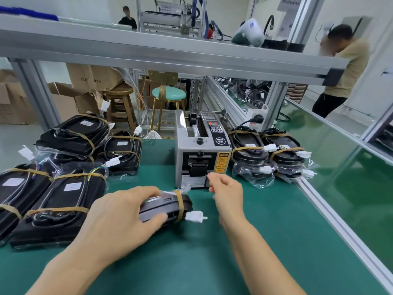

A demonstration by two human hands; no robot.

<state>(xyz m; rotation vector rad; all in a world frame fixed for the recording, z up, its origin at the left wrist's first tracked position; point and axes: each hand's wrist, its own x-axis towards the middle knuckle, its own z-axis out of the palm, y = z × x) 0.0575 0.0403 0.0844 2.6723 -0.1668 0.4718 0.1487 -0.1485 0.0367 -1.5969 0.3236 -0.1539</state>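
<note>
At lower centre of the frame the left hand (119, 216) has its grip clamped round the bagged black unit (168, 207), which lies on the green worktop (265, 241). The right hand (227, 192) reaches the tape dispenser (202, 154), its grip too blurred to judge. A hurried reach could catch a fingertip in the outlet, and the unit's white connector (194, 216) may snag.

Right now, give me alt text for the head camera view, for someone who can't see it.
A left hand grips a black plastic unit, film-wrapped and banded with tan tape, on a green bench mat, while the right hand reaches toward a grey box-shaped tape dispenser. Similar taped black units are stacked on both sides.
</note>
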